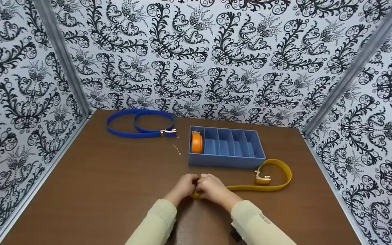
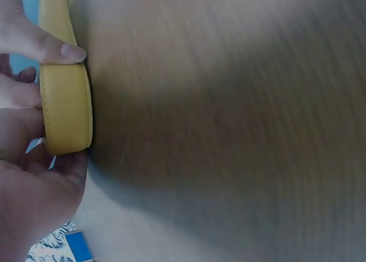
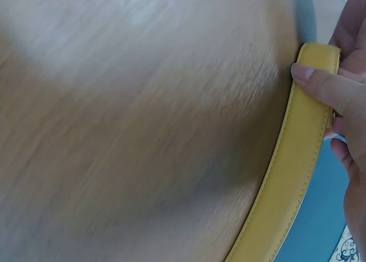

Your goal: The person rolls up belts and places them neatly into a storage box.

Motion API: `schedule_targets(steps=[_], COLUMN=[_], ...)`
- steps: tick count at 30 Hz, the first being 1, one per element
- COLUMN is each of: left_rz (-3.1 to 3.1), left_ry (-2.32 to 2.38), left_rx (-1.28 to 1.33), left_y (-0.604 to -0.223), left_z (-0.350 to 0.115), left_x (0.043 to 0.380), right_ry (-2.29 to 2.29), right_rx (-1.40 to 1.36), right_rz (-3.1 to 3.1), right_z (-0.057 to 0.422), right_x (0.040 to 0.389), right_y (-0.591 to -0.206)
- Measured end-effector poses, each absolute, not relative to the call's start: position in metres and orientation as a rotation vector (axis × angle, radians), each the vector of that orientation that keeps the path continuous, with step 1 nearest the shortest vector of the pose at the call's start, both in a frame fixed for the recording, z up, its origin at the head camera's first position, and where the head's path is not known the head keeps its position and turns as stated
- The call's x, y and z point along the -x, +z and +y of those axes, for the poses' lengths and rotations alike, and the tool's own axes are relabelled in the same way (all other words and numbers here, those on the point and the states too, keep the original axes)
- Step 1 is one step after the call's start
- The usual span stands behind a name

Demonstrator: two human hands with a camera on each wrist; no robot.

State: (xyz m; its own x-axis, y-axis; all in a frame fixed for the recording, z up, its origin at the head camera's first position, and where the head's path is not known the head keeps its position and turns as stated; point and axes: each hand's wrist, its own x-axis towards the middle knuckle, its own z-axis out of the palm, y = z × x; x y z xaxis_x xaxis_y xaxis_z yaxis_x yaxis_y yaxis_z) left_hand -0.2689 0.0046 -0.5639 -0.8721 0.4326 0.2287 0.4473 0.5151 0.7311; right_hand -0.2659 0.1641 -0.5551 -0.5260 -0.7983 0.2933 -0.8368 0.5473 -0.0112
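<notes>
Both hands meet over a yellow leather belt (image 1: 259, 188) on the table, just in front of the box. The left hand (image 1: 183, 187) holds the belt's folded-over end, its fingertips at the bend in the left wrist view. From the other side the right hand (image 1: 213, 189) grips the belt, with its thumb (image 3: 323, 87) lying across the strap beside the bend. The rest of the yellow belt runs out to the right and curves back to its gold buckle (image 1: 262, 178). In the head view the hands hide most of the held end.
A blue box (image 1: 226, 161) with several compartments stands behind the hands, with a rolled orange belt (image 1: 197, 143) in its leftmost compartment. A blue belt (image 1: 131, 134) lies looped at the back left. Patterned walls (image 1: 189, 61) enclose the brown table (image 1: 114, 177).
</notes>
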Motion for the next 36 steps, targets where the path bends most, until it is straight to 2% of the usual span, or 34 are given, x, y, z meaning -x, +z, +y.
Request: schedule_targets(steps=[4,10,16,23,30,36], left_rz=[-2.692,-2.746,-2.789,-2.819,-2.922,-2.902], left_ry=[-1.453,-1.371,-1.276,-1.263,-1.267,-1.238], left_rx=[0.643,0.401,0.525,0.663,0.647,0.751], left_y=[-0.565,-0.563,-0.562,-0.558,-0.555,-0.553], left_z=[0.001,-0.005,-0.01,-0.008,-0.008,-0.011], left_x=[0.266,0.266,0.267,0.269,0.27,0.27], right_ry=[0.218,0.214,0.236,0.148,0.091,0.004], right_rx=[-1.274,-1.187,-1.185,-1.322,-1.454,-1.517], right_rz=[-2.589,-2.646,-2.626,-2.53,-2.568,-2.519], right_z=[0.156,0.142,0.143,0.153,0.168,0.177], right_x=[0.262,0.26,0.261,0.261,0.263,0.266], right_y=[-0.555,-0.558,-0.56,-0.557,-0.549,-0.547])
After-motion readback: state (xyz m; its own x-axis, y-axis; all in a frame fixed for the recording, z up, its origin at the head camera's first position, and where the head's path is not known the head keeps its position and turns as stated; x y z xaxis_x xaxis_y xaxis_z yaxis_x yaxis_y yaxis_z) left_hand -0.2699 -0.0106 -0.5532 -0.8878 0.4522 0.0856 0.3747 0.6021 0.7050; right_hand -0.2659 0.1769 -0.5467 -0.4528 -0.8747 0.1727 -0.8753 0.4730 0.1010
